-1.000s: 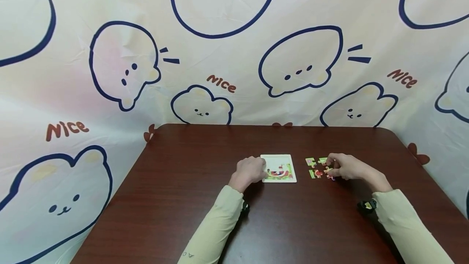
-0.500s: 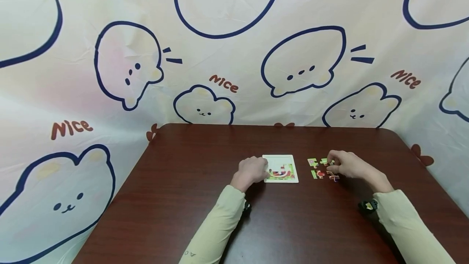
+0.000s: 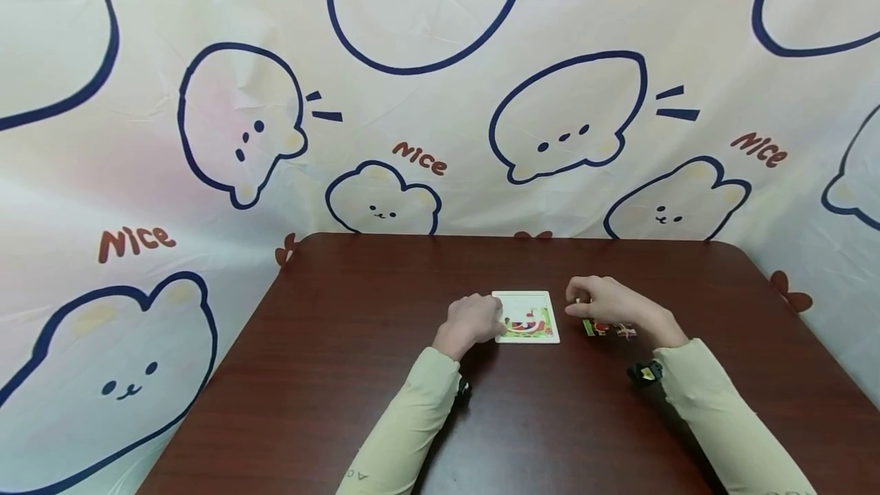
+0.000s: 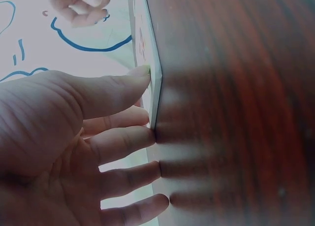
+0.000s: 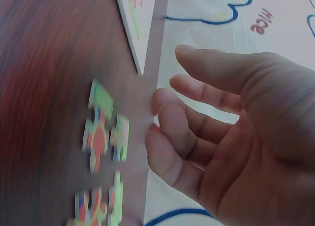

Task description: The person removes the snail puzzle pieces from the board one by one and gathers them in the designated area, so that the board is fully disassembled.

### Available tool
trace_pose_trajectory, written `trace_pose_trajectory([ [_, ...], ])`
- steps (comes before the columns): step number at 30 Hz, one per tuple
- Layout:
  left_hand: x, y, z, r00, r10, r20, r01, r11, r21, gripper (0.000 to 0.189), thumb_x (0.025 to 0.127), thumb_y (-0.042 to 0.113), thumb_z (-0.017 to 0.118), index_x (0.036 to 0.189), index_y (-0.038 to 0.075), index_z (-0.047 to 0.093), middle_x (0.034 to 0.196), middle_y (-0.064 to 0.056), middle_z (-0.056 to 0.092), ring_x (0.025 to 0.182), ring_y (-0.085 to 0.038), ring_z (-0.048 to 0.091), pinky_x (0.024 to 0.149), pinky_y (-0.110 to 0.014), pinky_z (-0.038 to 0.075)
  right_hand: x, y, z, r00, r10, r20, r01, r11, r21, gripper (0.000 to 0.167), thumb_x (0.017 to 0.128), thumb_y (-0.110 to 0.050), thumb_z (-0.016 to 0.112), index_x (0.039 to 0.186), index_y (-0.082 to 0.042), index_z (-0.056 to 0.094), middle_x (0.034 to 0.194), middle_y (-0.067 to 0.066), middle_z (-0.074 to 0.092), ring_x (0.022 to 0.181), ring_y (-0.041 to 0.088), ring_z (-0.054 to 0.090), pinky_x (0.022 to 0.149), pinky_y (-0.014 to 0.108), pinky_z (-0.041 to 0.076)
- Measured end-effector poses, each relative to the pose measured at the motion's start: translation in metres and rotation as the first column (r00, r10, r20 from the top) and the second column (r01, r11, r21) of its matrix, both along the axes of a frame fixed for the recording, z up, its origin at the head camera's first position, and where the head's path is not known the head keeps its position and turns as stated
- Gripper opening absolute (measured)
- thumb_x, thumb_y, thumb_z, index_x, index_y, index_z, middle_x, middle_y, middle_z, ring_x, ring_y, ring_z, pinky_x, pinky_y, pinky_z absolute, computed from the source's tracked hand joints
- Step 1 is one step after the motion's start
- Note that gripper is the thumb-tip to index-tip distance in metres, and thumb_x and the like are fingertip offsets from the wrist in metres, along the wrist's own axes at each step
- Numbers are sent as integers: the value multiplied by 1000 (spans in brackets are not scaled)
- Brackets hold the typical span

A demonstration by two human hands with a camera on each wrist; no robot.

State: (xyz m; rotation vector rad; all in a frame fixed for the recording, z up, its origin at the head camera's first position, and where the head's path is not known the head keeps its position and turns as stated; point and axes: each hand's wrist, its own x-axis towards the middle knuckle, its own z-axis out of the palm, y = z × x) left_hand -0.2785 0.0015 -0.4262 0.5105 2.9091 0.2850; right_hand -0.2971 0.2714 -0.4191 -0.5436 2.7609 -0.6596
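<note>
A square white puzzle board [image 3: 520,301] lies on the table, part of a colourful picture in its lower half. My left hand [image 3: 470,324] holds the board by its left side. In the left wrist view, the thumb [image 4: 120,90] lies over the board's edge while the other fingertips come down at the edge and on the table. My right hand [image 3: 612,302] hovers over several loose jigsaw pieces [image 3: 596,327] right of the board. Its thumb stands apart from loosely bent fingers, and nothing shows between them. The right wrist view has the pieces [image 5: 100,140] lying on the table below the hand.
The dark brown wooden table [image 3: 385,373] reaches back to a pale curtain [image 3: 467,14] with cartoon outlines, which also hangs at both sides. A dark wrist device [image 3: 645,373] sits at the right sleeve's cuff.
My right hand has moved left and slightly away from me, from the right-hand pieces to over the upper left ones. The left hand and the board have stayed put.
</note>
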Motion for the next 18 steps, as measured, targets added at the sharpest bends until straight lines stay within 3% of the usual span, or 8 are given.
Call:
trace_pose_trajectory([
  [5,-1,0,1,1000,8,-9,-8,1000,3,31,86,40,73,109,20,70,79,2,60,67,-15,52,55,-30,39,-3,-20,-2,1000,19,14,-19,1000,20,25,91,-27,70,111,-14,65,84,0,64,71,15,56,66,30,47],
  [9,-1,1,1,1000,12,-7,-12,1000,1,31,86,40,74,109,20,70,79,2,61,68,-15,52,56,-31,39,-3,-29,-6,998,43,51,-44,999,15,31,91,-25,70,118,-12,62,81,2,62,66,15,56,61,31,47],
  [18,-1,0,-2,1000,12,-3,-12,1000,8,33,86,40,74,110,19,70,81,2,62,68,-16,52,57,-31,39,-5,-36,-13,997,68,46,-69,997,31,34,90,-28,72,118,-13,59,77,2,58,61,14,52,58,30,45],
])
